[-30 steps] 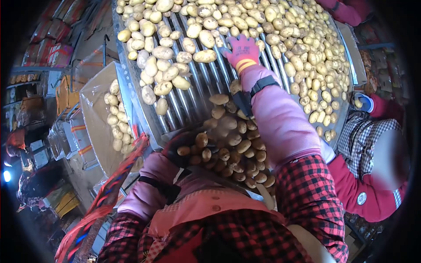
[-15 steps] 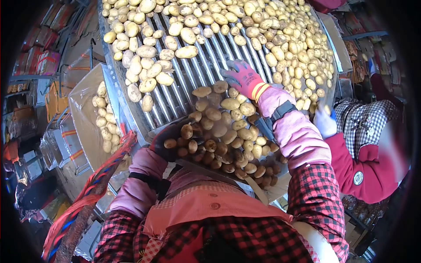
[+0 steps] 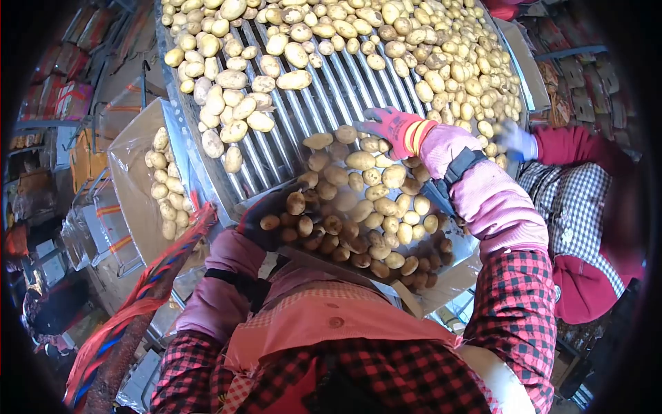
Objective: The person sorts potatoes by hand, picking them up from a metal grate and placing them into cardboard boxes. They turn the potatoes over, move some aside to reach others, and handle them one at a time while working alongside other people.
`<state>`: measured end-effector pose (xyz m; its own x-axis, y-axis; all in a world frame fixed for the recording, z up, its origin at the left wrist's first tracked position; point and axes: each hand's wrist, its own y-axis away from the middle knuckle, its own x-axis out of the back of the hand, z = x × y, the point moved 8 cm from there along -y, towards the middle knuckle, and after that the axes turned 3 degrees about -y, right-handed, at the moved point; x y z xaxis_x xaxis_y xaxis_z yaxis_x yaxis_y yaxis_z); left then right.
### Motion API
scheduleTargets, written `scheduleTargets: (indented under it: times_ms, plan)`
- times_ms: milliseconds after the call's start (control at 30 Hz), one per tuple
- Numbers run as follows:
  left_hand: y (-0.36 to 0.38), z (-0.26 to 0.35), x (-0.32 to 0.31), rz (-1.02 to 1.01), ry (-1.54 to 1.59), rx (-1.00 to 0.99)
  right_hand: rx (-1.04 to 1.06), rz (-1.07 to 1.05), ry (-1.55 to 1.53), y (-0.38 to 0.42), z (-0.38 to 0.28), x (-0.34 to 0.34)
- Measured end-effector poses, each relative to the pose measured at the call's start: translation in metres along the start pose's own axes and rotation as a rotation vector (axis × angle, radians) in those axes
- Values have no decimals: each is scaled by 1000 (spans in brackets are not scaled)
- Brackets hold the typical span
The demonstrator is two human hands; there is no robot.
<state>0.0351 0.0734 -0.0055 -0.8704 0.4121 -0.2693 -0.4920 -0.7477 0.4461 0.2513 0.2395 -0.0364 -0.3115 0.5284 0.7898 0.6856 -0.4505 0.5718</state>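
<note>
My right hand (image 3: 396,131), in a red and grey glove, reaches over the upper edge of a heap of potatoes (image 3: 376,194). Its fingers stretch to the left above the metal rollers (image 3: 338,90), with no potato in its grasp. Deep in shadow at the heap's left side is my left hand (image 3: 261,222), in a dark glove. Potatoes lie right beside it, but its fingers are too dark to make out. The heap rests in a tray-like end section in front of my body, partly shaded.
More potatoes (image 3: 462,62) cover the rollers' far and right parts. On the left stands a lined cardboard box (image 3: 131,148) holding potatoes, near a red-wrapped bar (image 3: 148,290). At right, a co-worker's gloved hand (image 3: 518,143) is close to the potatoes.
My right hand has drawn back off the rollers, toward me and slightly right. Potatoes in the heap have shifted. The co-worker's hand has moved farther up along the right edge.
</note>
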Motion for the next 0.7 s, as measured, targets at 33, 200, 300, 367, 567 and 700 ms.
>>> scheduleTargets:
  times_ms: [33,200,300,367,567,700]
  plan:
    - [0,1,0,4,-8,1,-25,-28,-6,0,-2,4]
    - [-1,8,0,23,-106,-15,-84,172,-88,-2,-17,15]
    - [-2,15,-1,48,-250,-47,-254,345,-204,13,-13,-1]
    - [-3,21,-1,65,-354,-87,-374,383,-229,16,-9,-7]
    - [-7,28,-3,91,-426,-95,-576,427,-291,1,-8,-3]
    - [-18,-56,14,-52,334,123,-560,383,-249,2,-6,-14]
